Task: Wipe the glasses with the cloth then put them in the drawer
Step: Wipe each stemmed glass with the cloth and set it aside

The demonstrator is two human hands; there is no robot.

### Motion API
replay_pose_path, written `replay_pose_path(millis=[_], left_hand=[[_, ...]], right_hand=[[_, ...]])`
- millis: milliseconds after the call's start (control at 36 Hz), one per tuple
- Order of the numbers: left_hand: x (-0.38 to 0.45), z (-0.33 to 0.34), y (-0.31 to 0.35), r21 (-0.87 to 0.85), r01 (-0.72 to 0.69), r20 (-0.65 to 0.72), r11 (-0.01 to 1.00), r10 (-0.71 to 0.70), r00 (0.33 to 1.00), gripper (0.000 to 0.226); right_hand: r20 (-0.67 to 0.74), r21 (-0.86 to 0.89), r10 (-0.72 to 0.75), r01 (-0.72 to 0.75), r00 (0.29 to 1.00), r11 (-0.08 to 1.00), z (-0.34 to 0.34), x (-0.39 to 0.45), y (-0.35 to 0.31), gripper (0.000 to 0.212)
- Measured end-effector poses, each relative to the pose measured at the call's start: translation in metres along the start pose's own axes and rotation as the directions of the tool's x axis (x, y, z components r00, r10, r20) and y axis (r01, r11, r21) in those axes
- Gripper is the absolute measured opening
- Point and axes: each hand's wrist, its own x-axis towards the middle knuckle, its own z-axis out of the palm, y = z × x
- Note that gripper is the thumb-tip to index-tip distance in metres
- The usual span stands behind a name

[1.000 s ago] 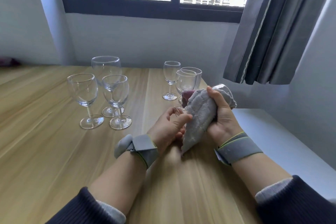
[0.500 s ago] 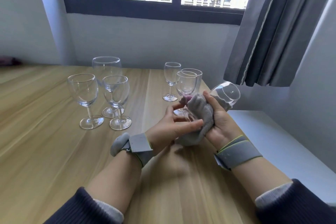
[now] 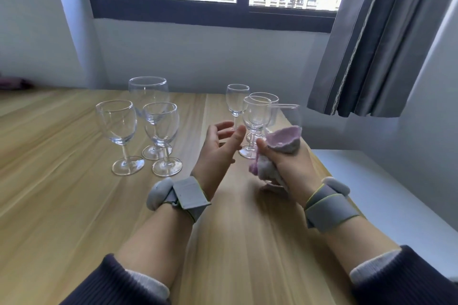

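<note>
The right hand [image 3: 287, 168] grips one glass [image 3: 285, 121] wrapped in the cloth [image 3: 282, 141], the left hand [image 3: 218, 146] hangs released, six glasses [image 3: 116, 126] wait on the counter [image 3: 62, 205], and no drawer shows.

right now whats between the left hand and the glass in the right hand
In the head view, only bare table in the gap low down between the open left hand and the cloth-wrapped glass; behind that gap stand two stemmed glasses.

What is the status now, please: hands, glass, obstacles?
Left hand open, empty. Right hand grips glass through cloth. Six other glasses on table; drawer not visible.
</note>
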Motion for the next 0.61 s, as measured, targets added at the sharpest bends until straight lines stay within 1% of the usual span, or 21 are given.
replay_pose_path(millis=[28, 56, 83, 111, 139, 167, 194, 222, 250, 278, 361, 417, 472, 500, 556, 611], left_hand=[[0.0, 0.001, 0.001, -0.01, -0.006, 0.005, 1.0, 0.006, 1.0, 0.043], [-0.001, 0.002, 0.002, -0.028, -0.01, 0.012, 1.0, 0.01, 1.0, 0.05], [-0.001, 0.002, 0.003, -0.049, -0.008, 0.023, 0.999, 0.009, 1.0, 0.055], [-0.002, 0.002, 0.005, -0.073, -0.001, 0.037, 0.997, 0.003, 0.999, 0.058], [-0.002, 0.002, 0.006, -0.087, 0.007, 0.056, 0.996, -0.002, 0.998, 0.061], [-0.003, 0.002, 0.007, -0.078, 0.012, 0.079, 0.997, -0.006, 0.997, 0.062], [-0.004, 0.001, 0.007, -0.049, 0.011, 0.099, 0.999, -0.006, 0.995, 0.065], [-0.005, 0.001, 0.007, -0.005, -0.005, 0.116, 1.0, 0.005, 0.993, 0.068], [-0.006, 0.001, 0.006, 0.053, -0.031, 0.129, 0.998, 0.024, 0.991, 0.072], [-0.007, 0.002, 0.006, 0.116, -0.057, 0.138, 0.992, 0.04, 0.99, 0.076], [-0.013, 0.008, 0.003, 0.279, -0.091, 0.134, 0.956, 0.055, 0.989, 0.075], [-0.014, 0.009, 0.001, 0.333, -0.09, 0.103, 0.939, 0.059, 0.993, 0.07], [-0.012, 0.009, 0.0, 0.388, -0.099, 0.084, 0.916, 0.071, 0.994, 0.061], [-0.011, 0.009, 0.0, 0.386, -0.095, 0.087, 0.917, 0.067, 0.994, 0.054], [-0.01, 0.008, 0.002, 0.32, -0.08, 0.12, 0.944, 0.043, 0.992, 0.039], [-0.008, 0.006, 0.003, 0.27, -0.076, 0.177, 0.96, 0.028, 0.984, 0.035]], right_hand=[[-0.017, -0.232, -0.087, 0.08, 0.996, 0.969, 0.0, 0.0, 0.002, 0.046], [-0.048, -0.432, -0.176, 0.139, 0.983, 0.891, -0.001, 0.0, 0.004, 0.034], [-0.047, -0.534, -0.262, 0.197, 0.964, 0.822, -0.001, 0.0, 0.006, 0.024], [-0.025, -0.586, -0.306, 0.234, 0.952, 0.776, -0.001, 0.0, 0.008, 0.019], [-0.007, -0.639, -0.308, 0.233, 0.951, 0.734, -0.002, -0.001, 0.007, 0.017], [-0.006, -0.7, -0.278, 0.195, 0.96, 0.687, -0.001, -0.002, 0.007, 0.017], [-0.006, -0.755, -0.246, 0.157, 0.969, 0.637, -0.002, -0.003, 0.006, 0.021], [-0.005, -0.8, -0.214, 0.125, 0.977, 0.586, -0.003, -0.004, 0.003, 0.031], [-0.003, -0.836, -0.196, 0.105, 0.981, 0.538, -0.004, -0.004, 0.001, 0.039], [0.004, -0.857, -0.197, 0.105, 0.98, 0.504, -0.004, -0.005, -0.001, 0.041], [0.04, -0.863, -0.229, 0.15, 0.973, 0.482, -0.002, -0.012, -0.004, 0.024], [0.07, -0.876, -0.253, 0.181, 0.965, 0.448, -0.002, -0.016, -0.005, 0.017], [0.078, -0.877, -0.267, 0.194, 0.96, 0.439, -0.001, -0.016, -0.005, 0.013], [0.073, -0.875, -0.258, 0.186, 0.963, 0.447, -0.001, -0.016, -0.004, 0.014], [0.069, -0.87, -0.24, 0.176, 0.968, 0.46, -0.001, -0.016, -0.004, 0.017], [0.073, -0.878, -0.209, 0.162, 0.975, 0.451, -0.004, -0.016, -0.006, 0.02]])
